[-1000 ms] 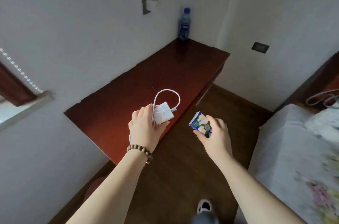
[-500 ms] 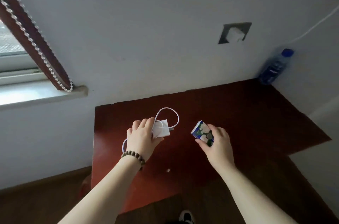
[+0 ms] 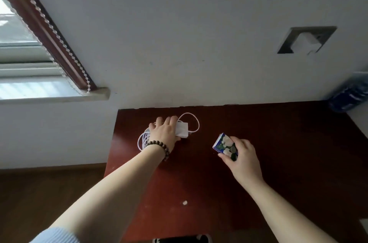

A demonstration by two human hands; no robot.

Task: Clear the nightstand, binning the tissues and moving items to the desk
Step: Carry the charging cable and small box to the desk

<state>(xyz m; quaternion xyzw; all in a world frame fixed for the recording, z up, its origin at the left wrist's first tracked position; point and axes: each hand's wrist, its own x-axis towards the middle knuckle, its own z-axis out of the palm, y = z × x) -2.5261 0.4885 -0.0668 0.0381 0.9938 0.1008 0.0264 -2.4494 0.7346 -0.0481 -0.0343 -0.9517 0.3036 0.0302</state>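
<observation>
The left hand lies over a white charger and its looped cable on the dark red desk; I cannot tell whether it grips. The right hand grasps a small flowered packet above the desk. A blue-labelled bottle stands at the far right, against the wall.

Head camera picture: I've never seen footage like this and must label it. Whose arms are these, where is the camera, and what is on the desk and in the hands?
There is no machine here: a person wears a wide-angle camera on the head, so you look forward and down along their own bare arms. The left hand, with a bead bracelet at the wrist, lies over a white charger with its coiled cable on the dark red desk. The right hand holds a small flower-printed packet just above the desk. A blue water bottle stands at the far right by the wall, and a small pale scrap lies nearer the person.
</observation>
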